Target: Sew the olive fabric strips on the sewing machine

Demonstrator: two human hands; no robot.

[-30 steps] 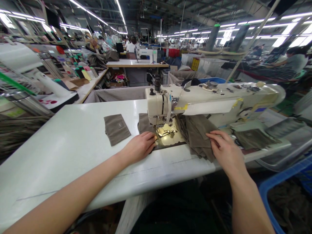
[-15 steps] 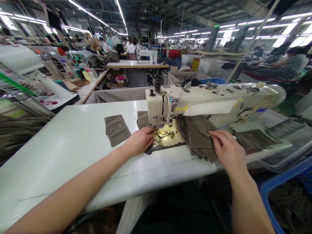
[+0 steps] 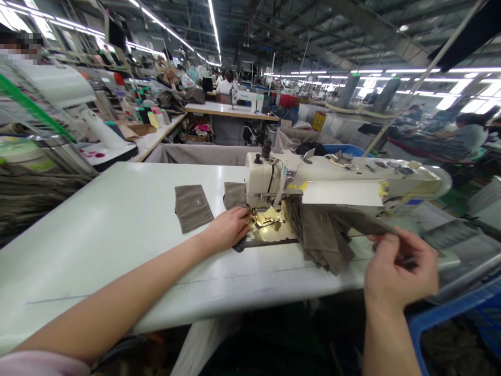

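- The step in hand looks like feeding and sorting small cloth pieces at the sewing machine (image 3: 260, 180), which stands along the far edge of the table (image 3: 148, 188);
- the right hand (image 3: 403, 266) pinches the end of a brown cloth piece (image 3: 366, 223), drawn out from the pile (image 3: 324, 243) toward the table's right end; a small dark thing shows within that hand, too hidden to name;
- the left hand (image 3: 229, 230) rests beside the needle, its fingertips at the left of the metal plate (image 3: 276, 235); whether it grips cloth or only presses, I cannot tell;
- the pile lies just right of the plate, its lowest corner toward the table's near edge; one flat patch (image 3: 191, 208) lies left of the machine, another (image 3: 235, 195) partly behind its head;
- the next move seems to call for parting the pinched piece cleanly from the pile, without dragging the others toward the near edge, while the left fingers mind the needle.
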